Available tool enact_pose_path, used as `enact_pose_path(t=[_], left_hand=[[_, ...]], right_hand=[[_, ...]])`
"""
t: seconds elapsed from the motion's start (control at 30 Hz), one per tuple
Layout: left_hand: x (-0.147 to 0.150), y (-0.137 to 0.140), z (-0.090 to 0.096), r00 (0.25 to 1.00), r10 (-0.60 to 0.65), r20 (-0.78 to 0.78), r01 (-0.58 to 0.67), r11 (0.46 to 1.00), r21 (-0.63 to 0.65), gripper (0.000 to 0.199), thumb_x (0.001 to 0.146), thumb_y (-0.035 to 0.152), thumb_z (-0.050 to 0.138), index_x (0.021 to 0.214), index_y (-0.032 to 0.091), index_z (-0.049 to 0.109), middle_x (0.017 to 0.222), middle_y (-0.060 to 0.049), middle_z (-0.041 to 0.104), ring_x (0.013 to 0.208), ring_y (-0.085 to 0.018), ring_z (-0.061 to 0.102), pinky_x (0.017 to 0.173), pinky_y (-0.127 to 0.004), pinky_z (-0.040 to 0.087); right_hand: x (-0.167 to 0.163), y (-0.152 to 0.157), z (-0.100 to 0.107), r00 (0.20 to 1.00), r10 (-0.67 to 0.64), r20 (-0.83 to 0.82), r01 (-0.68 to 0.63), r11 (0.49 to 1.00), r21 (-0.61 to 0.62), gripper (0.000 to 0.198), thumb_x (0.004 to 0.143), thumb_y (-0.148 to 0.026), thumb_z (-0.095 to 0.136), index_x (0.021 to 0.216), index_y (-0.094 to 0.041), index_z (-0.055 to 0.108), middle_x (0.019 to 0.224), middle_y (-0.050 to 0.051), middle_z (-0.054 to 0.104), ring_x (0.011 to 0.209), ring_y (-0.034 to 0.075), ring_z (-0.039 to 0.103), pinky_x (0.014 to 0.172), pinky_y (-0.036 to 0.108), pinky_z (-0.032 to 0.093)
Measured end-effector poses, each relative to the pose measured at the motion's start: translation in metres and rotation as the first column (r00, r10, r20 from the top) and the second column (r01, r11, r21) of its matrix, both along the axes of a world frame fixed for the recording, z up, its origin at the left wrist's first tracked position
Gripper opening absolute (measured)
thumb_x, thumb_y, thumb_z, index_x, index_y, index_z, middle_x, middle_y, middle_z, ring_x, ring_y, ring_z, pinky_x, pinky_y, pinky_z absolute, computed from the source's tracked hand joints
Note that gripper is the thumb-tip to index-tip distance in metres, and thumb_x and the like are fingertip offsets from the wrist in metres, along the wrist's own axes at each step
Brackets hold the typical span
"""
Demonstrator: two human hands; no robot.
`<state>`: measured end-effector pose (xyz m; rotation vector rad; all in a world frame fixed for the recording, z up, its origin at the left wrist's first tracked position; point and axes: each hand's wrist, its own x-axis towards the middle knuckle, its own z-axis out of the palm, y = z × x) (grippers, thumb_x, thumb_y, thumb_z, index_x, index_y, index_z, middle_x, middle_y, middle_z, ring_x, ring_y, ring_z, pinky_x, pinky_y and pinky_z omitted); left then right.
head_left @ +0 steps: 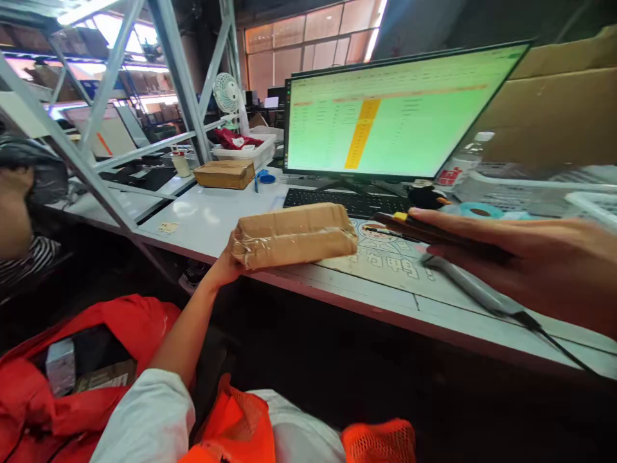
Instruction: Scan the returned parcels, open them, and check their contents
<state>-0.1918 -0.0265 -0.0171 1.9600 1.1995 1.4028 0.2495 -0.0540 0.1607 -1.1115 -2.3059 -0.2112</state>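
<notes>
My left hand (225, 267) grips the left end of a brown cardboard box (295, 236) wrapped in clear tape. The box is tilted over the front edge of the desk, and most of my left fingers are hidden behind it. On the right, my right hand (540, 257) is closed around a dark, flat object (457, 238) with a yellow part near its tip; its exact kind is unclear. Beneath that hand, a grey corded device (475, 287), like a barcode scanner, lies on a printed desk mat (400, 267).
A monitor (400, 116) and black keyboard (332, 202) stand behind the box. Another carton (224, 173) sits further left, near a metal frame (178, 77). A red bag (139, 328) with packages is at lower left. Another person's arm (13, 215) shows at far left.
</notes>
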Motion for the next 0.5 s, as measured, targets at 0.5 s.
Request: enact_pose_path(t=[0.5], left_hand=[[0.007, -0.01, 0.018, 0.984, -0.177, 0.022, 0.177, 0.984, -0.004, 0.087, 0.073, 0.033, 0.084, 0.149, 0.021, 0.043, 0.147, -0.015, 0.055, 0.134, -0.032, 0.056, 0.117, -0.048, 0.044]], right_hand=[[-0.151, 0.023, 0.03, 0.753, 0.398, 0.523, -0.295, 0.916, -0.272, 0.045, 0.092, -0.043, 0.062, 0.137, -0.039, 0.067, 0.089, 0.002, 0.077, 0.063, 0.018, 0.061, 0.059, 0.028, 0.036]])
